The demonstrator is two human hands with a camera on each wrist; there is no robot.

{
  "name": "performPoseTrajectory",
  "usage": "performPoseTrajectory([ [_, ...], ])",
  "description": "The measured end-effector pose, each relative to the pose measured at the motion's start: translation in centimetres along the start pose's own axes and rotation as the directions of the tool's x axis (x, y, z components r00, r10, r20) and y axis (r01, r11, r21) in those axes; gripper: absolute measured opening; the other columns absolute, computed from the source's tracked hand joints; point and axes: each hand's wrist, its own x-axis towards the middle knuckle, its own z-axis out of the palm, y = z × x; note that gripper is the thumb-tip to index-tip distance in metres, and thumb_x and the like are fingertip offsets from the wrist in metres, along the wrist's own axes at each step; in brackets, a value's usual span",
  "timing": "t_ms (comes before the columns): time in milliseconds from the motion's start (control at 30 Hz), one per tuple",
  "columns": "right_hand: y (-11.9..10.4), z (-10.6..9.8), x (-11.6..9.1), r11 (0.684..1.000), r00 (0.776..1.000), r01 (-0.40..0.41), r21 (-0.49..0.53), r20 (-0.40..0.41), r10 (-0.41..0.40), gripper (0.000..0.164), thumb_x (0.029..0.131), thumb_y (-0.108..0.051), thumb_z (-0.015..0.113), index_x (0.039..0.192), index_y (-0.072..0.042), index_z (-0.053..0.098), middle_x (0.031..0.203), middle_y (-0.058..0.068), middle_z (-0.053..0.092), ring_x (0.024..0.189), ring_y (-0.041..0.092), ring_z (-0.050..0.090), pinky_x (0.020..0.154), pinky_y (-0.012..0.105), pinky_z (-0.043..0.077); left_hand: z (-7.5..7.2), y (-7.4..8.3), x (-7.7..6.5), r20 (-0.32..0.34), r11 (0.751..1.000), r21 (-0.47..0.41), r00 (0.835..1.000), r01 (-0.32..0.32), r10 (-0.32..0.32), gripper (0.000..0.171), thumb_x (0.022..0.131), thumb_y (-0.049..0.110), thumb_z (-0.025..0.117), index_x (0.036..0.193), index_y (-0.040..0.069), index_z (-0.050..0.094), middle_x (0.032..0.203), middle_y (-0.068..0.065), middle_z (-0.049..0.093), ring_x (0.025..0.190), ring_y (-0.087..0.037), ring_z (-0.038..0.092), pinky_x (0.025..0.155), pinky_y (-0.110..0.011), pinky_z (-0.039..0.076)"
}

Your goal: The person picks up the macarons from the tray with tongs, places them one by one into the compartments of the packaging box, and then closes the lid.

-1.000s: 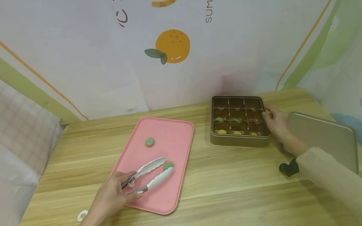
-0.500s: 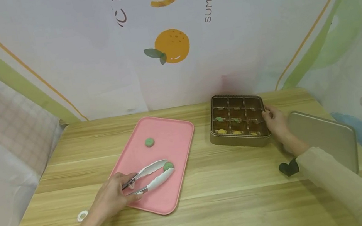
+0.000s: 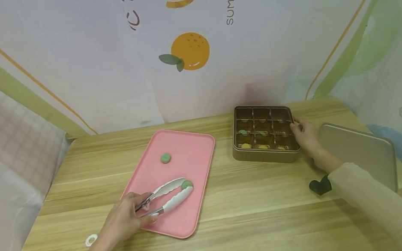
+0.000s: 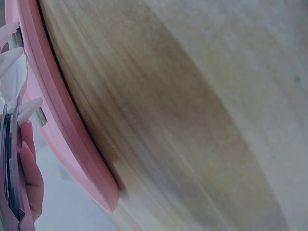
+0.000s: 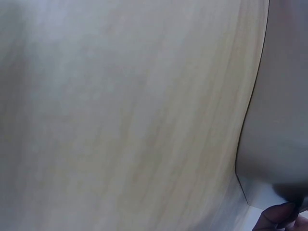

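My left hand (image 3: pixel 126 217) grips white tongs (image 3: pixel 166 195) over the near part of a pink tray (image 3: pixel 191 161). The tong tips close around a green round piece (image 3: pixel 186 184). A second green piece (image 3: pixel 165 158) lies farther back on the tray. My right hand (image 3: pixel 305 135) holds the right side of a gold compartment box (image 3: pixel 264 134) that has several green and yellow pieces in its cells. In the left wrist view the pink tray's edge (image 4: pixel 67 130) and the tongs (image 4: pixel 14 96) show beside a fingertip (image 4: pixel 29 173). The right wrist view shows mostly tabletop and a fingertip (image 5: pixel 281 216).
A gold lid (image 3: pixel 361 153) lies on the wooden table (image 3: pixel 262 220) right of the box. A small white ring (image 3: pixel 91 240) sits near the left wrist. Fabric backdrop walls enclose the table on three sides.
The tong tips have closed in around the nearer green piece. The right hand and the box have stayed put.
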Motion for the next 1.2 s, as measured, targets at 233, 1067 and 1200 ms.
performPoseTrajectory([
  [233,-0.1,0.0,0.1,1.000,1.000,0.004,0.002,-0.002,-0.004,0.046,0.101,-0.019,0.039,0.139,0.007,0.038,0.071,0.008,0.049,0.050,0.004,0.042,0.046,0.025,0.038,-0.2,0.0,0.2,0.022,0.997,-0.065,0.999,0.027,-0.026,0.059,0.069,0.024,0.083,0.121,0.003,0.064,0.097,-0.006,0.062,0.078,-0.017,0.050,0.065,-0.029,0.039],
  [1067,0.3,0.2,0.2,1.000,1.000,0.024,0.004,-0.017,-0.024,0.044,0.101,-0.017,0.040,0.137,0.008,0.040,0.074,0.014,0.053,0.051,0.002,0.043,0.047,0.024,0.040,-1.4,4.3,7.0,0.055,0.981,-0.189,0.997,-0.048,0.059,0.068,0.075,0.029,0.078,0.134,0.008,0.053,0.119,-0.014,0.059,0.094,-0.023,0.055,0.072,-0.032,0.041],
  [1200,0.3,0.2,0.3,1.000,0.999,0.030,-0.001,-0.024,-0.030,0.043,0.100,-0.015,0.040,0.137,0.008,0.040,0.075,0.016,0.054,0.052,0.003,0.044,0.047,0.024,0.040,-1.0,5.8,8.6,0.065,0.978,-0.199,0.995,-0.066,0.080,0.065,0.075,0.028,0.079,0.132,0.010,0.055,0.114,-0.012,0.060,0.096,-0.025,0.056,0.075,-0.032,0.042],
])
